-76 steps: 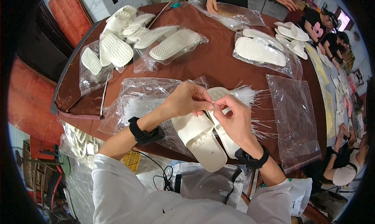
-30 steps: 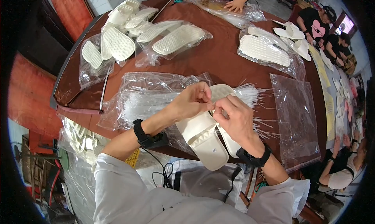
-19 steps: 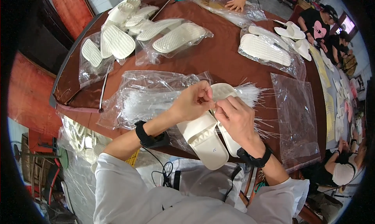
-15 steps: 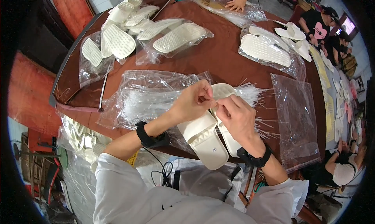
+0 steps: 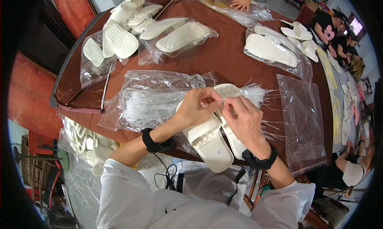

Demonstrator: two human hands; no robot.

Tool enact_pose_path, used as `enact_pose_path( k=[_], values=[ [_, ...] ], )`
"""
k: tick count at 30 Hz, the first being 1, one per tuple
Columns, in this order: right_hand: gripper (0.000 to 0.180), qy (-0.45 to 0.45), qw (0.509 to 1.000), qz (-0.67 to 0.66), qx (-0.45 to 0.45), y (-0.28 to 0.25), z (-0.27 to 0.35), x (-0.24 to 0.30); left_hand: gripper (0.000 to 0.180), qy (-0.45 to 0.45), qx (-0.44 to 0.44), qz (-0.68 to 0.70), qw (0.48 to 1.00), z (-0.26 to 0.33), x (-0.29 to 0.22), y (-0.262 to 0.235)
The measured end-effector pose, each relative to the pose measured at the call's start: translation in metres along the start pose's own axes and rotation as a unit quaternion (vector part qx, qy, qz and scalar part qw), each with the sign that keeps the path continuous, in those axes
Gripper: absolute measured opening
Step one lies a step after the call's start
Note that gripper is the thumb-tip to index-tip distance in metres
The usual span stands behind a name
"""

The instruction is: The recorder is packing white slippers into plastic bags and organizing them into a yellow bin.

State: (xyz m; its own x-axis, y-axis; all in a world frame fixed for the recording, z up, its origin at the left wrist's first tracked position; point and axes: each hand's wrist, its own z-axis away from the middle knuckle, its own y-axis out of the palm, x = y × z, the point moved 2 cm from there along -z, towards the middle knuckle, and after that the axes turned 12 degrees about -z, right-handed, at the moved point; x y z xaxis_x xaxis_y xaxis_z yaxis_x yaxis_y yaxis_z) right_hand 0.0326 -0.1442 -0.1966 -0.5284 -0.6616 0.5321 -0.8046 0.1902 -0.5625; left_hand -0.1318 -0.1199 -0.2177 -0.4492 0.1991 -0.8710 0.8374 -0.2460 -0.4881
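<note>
Left hand [image 5: 196, 107] and right hand [image 5: 244, 118]: both grips pinched shut on a thin clear plastic strand over ribbed white slippers [image 5: 209, 138]; crinkled bag [image 5: 153, 99] beside.

One view only, worn on the person's head and aimed steeply down and forward. It sits close above the left hand [image 5: 198, 108] and right hand [image 5: 244, 119], both forearms entering from the lower edge. The fisheye lens bends the brown table [image 5: 223, 61] toward a dark rim; other people [image 5: 333, 29] appear far off at top right.
</note>
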Motion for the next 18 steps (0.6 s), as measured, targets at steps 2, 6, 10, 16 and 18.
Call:
enact_pose_path(
  k=[2, 6, 10, 16, 18],
  values=[
    [0.013, -0.024, 1.0, 0.018, -0.004, 0.0, 0.0, 0.0, 0.008, -0.001, 0.002, 0.005, 1.0, 0.0, -0.001, 0.002],
    [0.014, -0.039, 0.999, 0.024, -0.007, 0.001, 0.0, -0.001, 0.006, -0.002, -0.011, 0.023, 1.0, 0.0, -0.004, 0.005],
    [0.014, -0.044, 0.999, 0.027, -0.011, 0.001, 0.0, -0.002, 0.005, -0.029, 0.001, 0.079, 0.996, -0.002, 0.002, 0.009],
    [0.013, -0.047, 0.998, 0.041, 0.007, 0.003, 0.001, -0.002, 0.004, -0.058, 0.014, 0.136, 0.989, -0.005, 0.006, 0.012],
    [0.013, -0.053, 0.997, 0.052, 0.018, 0.003, 0.002, -0.002, 0.004, -0.062, 0.014, 0.14, 0.988, -0.005, 0.006, 0.011]
  ],
)
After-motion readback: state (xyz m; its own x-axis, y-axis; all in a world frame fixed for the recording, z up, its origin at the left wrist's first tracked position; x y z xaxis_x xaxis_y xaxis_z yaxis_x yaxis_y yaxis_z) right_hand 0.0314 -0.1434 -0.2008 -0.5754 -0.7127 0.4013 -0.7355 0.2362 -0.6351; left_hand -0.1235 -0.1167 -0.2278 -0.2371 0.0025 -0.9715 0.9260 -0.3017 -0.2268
